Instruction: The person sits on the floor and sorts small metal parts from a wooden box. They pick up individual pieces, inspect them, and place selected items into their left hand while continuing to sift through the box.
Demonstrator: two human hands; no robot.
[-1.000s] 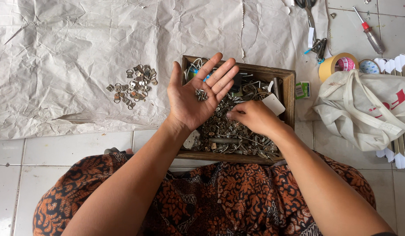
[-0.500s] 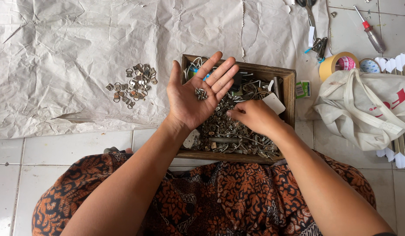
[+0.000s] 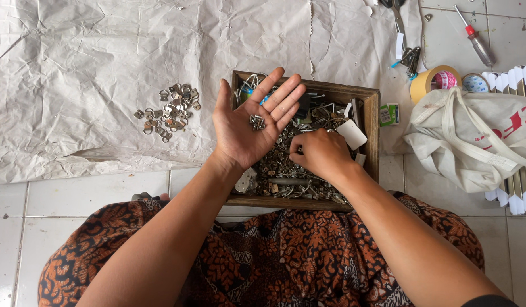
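Note:
A shallow wooden box [image 3: 373, 128] full of mixed small metal hardware rests against my lap. My left hand [image 3: 249, 125] is held palm up over the box's left side, fingers spread, with a few small metal pieces [image 3: 256, 121] lying on the palm. My right hand [image 3: 320, 152] reaches down into the hardware in the middle of the box, fingers curled and pinching among the pieces; what it grips is hidden. A small pile of flat metal hangers [image 3: 169, 111] lies on crumpled white paper [image 3: 75, 74] to the left of the box.
A white cloth bag [image 3: 473, 139] lies to the right of the box, with tape rolls [image 3: 436, 79] behind it. A red-handled screwdriver [image 3: 475, 40] and scissors [image 3: 398, 14] lie at the top right. A small green packet [image 3: 389, 114] sits beside the box. White floor tiles lie all around.
My right hand has shifted slightly within the box's hardware. The left palm stays raised and still with the pieces on it.

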